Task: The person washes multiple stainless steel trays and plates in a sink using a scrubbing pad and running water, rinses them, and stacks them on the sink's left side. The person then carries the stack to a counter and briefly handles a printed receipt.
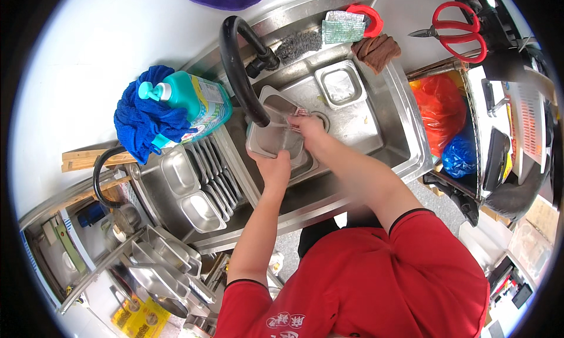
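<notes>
Under the black faucet, my left hand grips the near edge of a clear plastic container, which is tilted over the right sink basin. My right hand presses a red-and-white patterned scouring cloth against the container's right side. A thin stream of water runs from the spout. Beneath and behind the container are other pans, partly hidden. A small square steel pan lies farther right in the basin, on a larger metal tray.
Stacked steel pans fill much of the left basin. A teal pump bottle and a blue towel stand at its back. Along the rear ledge lie a dark scrubber, a green scouring pad and a brown cloth. Red-handled scissors hang right.
</notes>
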Available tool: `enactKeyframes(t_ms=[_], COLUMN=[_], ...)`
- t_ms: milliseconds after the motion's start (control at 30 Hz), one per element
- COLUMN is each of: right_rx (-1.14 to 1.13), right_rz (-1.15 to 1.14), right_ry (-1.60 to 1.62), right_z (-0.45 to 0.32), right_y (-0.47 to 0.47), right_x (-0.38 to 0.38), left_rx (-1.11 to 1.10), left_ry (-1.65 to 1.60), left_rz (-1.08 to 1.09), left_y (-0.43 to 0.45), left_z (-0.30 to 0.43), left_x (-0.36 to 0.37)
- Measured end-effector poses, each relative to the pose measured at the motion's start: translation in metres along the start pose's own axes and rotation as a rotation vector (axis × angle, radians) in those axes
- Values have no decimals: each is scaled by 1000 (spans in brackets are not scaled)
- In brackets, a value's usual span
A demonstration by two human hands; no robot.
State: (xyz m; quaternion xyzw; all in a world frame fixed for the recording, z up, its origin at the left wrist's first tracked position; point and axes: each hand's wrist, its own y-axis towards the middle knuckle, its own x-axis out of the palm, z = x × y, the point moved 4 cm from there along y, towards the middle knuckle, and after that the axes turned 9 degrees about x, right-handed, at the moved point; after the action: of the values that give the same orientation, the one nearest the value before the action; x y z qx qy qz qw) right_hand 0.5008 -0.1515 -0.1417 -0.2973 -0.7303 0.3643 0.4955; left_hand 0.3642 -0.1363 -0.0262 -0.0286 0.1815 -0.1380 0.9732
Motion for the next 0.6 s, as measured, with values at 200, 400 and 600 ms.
enactKeyframes(t_ms=[200, 400, 600], right_rx=[409, -15, 237], right_rz=[167, 56, 21], right_ry=[-170, -661, -79], right_z=[74, 15, 59], right_y=[-26, -18, -40], right_x=[-11, -49, -39], left_rx=[-60, -132, -10], left_ry=[104, 297, -305], left_rz=[-53, -609, -136], left_y=[10, 47, -1], left_z=[-8, -2, 15], left_x=[0, -42, 11])
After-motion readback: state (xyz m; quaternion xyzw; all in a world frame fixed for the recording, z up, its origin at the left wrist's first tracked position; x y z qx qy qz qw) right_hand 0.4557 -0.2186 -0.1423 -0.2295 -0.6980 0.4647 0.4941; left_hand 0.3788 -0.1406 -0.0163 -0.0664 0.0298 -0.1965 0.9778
